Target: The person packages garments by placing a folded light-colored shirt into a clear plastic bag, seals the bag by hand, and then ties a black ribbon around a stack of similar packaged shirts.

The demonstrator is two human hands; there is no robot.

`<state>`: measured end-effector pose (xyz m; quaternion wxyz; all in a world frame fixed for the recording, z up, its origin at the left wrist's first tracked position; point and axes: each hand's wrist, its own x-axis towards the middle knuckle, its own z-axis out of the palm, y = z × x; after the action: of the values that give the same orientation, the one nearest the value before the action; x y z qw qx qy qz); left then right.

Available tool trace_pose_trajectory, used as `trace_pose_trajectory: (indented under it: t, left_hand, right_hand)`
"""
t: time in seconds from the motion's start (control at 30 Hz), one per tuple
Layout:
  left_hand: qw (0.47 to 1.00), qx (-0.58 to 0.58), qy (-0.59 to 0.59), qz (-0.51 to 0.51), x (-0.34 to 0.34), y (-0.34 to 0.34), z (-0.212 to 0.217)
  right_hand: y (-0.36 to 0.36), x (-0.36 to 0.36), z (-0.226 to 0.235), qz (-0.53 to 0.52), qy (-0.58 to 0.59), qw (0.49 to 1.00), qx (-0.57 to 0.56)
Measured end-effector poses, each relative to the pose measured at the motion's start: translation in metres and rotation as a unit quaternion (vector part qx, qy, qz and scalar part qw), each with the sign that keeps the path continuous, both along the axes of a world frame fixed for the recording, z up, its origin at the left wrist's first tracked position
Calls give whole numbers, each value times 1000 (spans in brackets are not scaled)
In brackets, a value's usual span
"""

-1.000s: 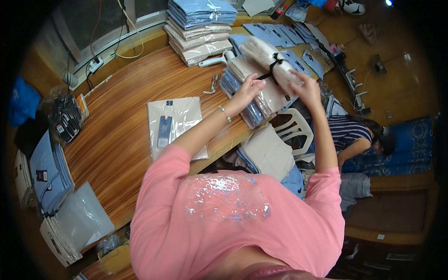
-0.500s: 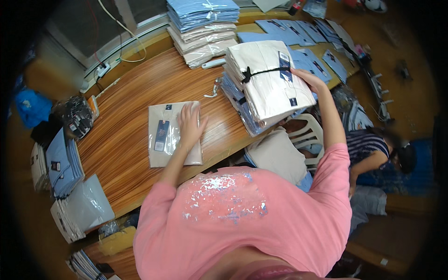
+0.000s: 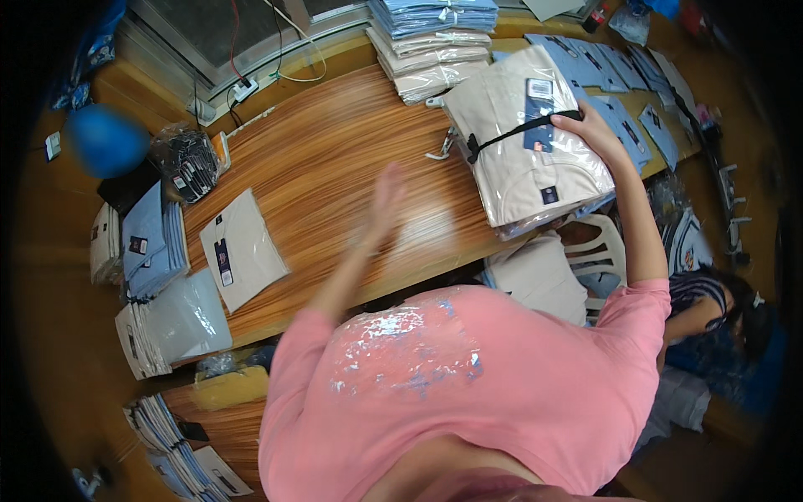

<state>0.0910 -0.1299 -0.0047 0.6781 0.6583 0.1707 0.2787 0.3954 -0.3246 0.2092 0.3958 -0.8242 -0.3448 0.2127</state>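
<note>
My right hand (image 3: 592,132) grips the black band (image 3: 519,131) tied around a stack of folded cream shirts (image 3: 510,184) in clear plastic, at the table's right end. A dark blue tag (image 3: 538,105) lies on the top shirt, partly under the band. My left hand (image 3: 386,201) is blurred above the middle of the table, its fingers stretched out with nothing in them. To its left, a single bagged cream shirt (image 3: 251,259) with a dark tag lies at a slant on the wooden table (image 3: 335,142).
Bundles of blue and cream shirts (image 3: 435,50) stand at the back. Blue shirts (image 3: 153,238) and a clear plastic sheet (image 3: 194,314) are at the left edge. More blue shirts (image 3: 611,67) lie beyond the stack. A white chair (image 3: 598,251) and another person (image 3: 703,305) are at right.
The single cream shirt has slid left and turned; my left hand has come off it and moved right. My right hand has moved from the stack's side to its black band.
</note>
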Motion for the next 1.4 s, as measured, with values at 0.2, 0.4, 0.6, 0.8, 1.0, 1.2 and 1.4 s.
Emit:
trace_pose_trajectory:
  t: [0.2,0.4,0.6,0.8,1.0,1.2,1.4]
  left_hand:
    - [846,-495,-82,-177,52,-67,17]
    - [941,-325,33,-83,-110,3,-18]
    - [970,-61,188,139,-177,34,-53]
    - [832,398,223,317,-192,46,-34]
    - [922,174,226,262,-166,59,-17]
    - [944,-81,158,279,-167,59,-25]
    - [937,-9,118,330,-164,38,1]
  right_hand:
    - [43,-140,-3,82,-271,958,39]
    - [69,-209,-77,45,-116,986,109]
    - [115,-235,-238,-26,336,934,117]
    - [123,-234,-238,-7,-2,998,60]
    - [154,-282,-192,254,-181,931,189]
    - [164,-299,-217,350,-295,875,155]
    - [161,-298,-222,331,-305,880,153]
